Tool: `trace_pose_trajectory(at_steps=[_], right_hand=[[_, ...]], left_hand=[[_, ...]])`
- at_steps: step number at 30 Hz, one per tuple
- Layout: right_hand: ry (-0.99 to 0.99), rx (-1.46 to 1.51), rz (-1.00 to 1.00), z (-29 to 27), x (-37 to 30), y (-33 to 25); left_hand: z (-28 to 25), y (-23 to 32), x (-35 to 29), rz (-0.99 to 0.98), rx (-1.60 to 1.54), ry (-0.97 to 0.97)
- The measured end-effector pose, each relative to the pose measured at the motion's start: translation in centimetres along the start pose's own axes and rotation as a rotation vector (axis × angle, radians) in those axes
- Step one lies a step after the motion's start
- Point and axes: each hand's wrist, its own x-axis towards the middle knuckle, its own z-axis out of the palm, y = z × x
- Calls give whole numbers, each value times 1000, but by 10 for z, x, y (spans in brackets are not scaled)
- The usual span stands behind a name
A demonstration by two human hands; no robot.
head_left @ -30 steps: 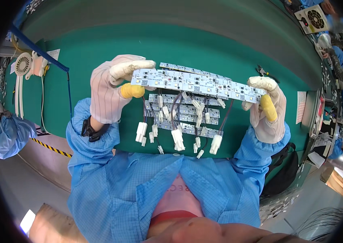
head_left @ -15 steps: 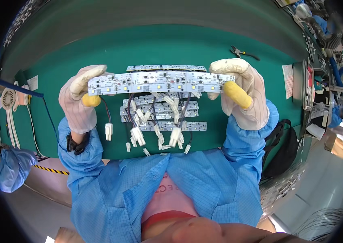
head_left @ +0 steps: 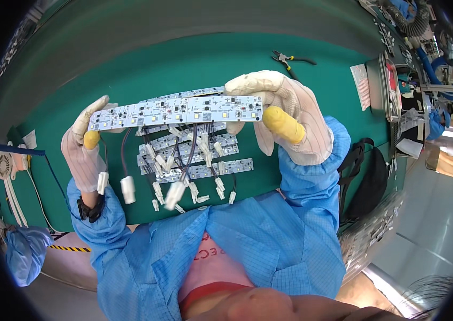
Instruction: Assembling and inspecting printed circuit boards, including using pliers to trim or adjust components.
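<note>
A long white LED circuit board strip (head_left: 175,111) is held up above the table between my two gloved hands. My left hand (head_left: 86,142) grips its left end, with a yellow finger cot on the thumb. At the right end, my right hand (head_left: 285,115) pinches the strip with its yellow-capped thumb in front. Wires with white connectors (head_left: 128,190) dangle from the strip, partly blurred. Below and behind it, more LED board strips (head_left: 205,170) lie in rows on the green mat (head_left: 146,59), their white plugs spread toward me. The raised strip partly hides those rows.
Yellow-and-black pliers (head_left: 290,59) lie at the back right. A printed sheet (head_left: 361,86) and a metal tray (head_left: 382,88) are at the right edge, with a black bag (head_left: 368,179) nearer me. A small white fan (head_left: 5,165) and blue cord (head_left: 15,149) are at the left.
The raised strip has shifted left in view and tilted, its right end higher. My view has turned too, so the pliers and mat appear moved. Both hands keep hold of the strip.
</note>
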Motion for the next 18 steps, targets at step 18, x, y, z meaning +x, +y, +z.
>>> trace_pose_trajectory(at_steps=[18], right_hand=[[-48, 67, -135, -10, 2, 18]], left_hand=[[1, -13, -8, 55, -382, 23]])
